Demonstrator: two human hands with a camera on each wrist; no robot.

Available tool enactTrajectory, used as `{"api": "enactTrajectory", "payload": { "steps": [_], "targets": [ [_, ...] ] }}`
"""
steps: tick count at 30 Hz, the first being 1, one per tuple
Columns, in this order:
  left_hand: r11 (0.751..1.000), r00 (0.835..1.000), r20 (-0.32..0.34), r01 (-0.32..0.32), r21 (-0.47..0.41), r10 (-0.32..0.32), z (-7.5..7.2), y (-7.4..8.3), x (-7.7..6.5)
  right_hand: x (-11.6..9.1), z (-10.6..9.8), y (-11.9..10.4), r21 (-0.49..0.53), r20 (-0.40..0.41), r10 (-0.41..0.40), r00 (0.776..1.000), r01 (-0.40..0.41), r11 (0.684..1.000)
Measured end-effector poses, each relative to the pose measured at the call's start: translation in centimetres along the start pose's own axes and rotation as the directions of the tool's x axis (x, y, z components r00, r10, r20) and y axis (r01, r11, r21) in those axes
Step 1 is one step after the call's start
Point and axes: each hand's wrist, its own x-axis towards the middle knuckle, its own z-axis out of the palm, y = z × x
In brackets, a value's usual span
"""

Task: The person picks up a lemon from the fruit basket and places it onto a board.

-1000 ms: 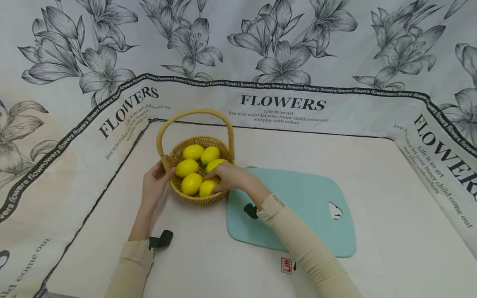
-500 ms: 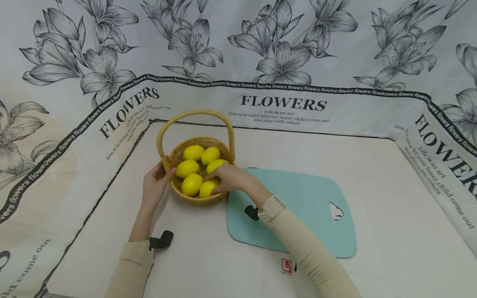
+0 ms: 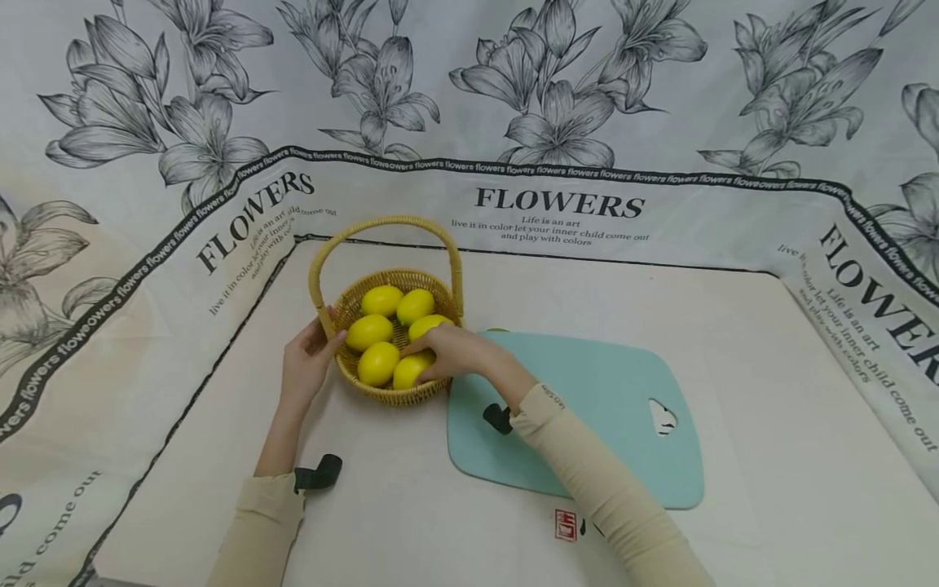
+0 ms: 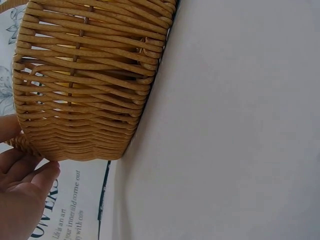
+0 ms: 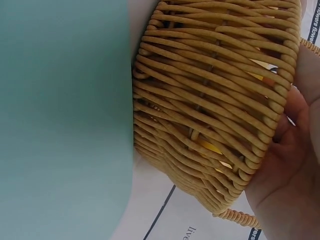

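Note:
A woven wicker basket [image 3: 396, 398] with a tall arched handle [image 3: 399, 220] stands left of centre in the head view, holding several yellow lemons [image 3: 370, 333]. My left hand [image 3: 304, 363] grips its left side where the handle meets the rim, thumb on the near side. Over the right rim reaches my right hand [image 3: 462, 350], its thumb and fingers curled round the front right lemon [image 3: 407, 373]. In the right wrist view the basket wall [image 5: 205, 95] hides the fingertips. The left wrist view has the left fingers [image 4: 47, 176] against the rim.
A light blue cutting board [image 3: 623, 408] with a handle slot lies right of the basket, under the right forearm. A small green edge [image 3: 497, 330] shows behind the board. The white tablecloth [image 3: 389, 489] carries a red stamp print [image 3: 566, 525] near the front.

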Motion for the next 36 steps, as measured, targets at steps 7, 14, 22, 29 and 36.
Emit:
{"api": "enactTrajectory", "payload": {
  "steps": [7,14,22,29,36],
  "targets": [
    [1.0,1.0,0.003,0.016,0.009,-0.016,0.2,1.4,-0.4,0.0,0.0,0.3,0.028,-0.002,-0.02,1.0,0.02,0.999],
    [1.0,1.0,-0.001,0.019,0.021,-0.019,0.2,1.3,-0.4,-0.1,-0.1,0.4,0.025,-0.027,-0.045,0.999,0.046,0.999],
    [1.0,1.0,0.002,0.022,0.004,-0.022,0.2,1.2,-0.3,0.0,0.0,0.4,0.012,0.006,-0.033,0.999,0.033,0.999],
    [1.0,1.0,0.006,0.024,-0.002,-0.024,0.2,1.2,-0.3,-0.2,0.0,0.3,0.041,0.006,-0.053,0.999,0.053,0.998],
    [1.0,1.0,0.0,0.022,0.02,-0.022,0.2,1.3,-0.4,-0.3,0.1,0.4,0.055,-0.034,-0.063,0.997,0.065,0.996]
  ]
}}
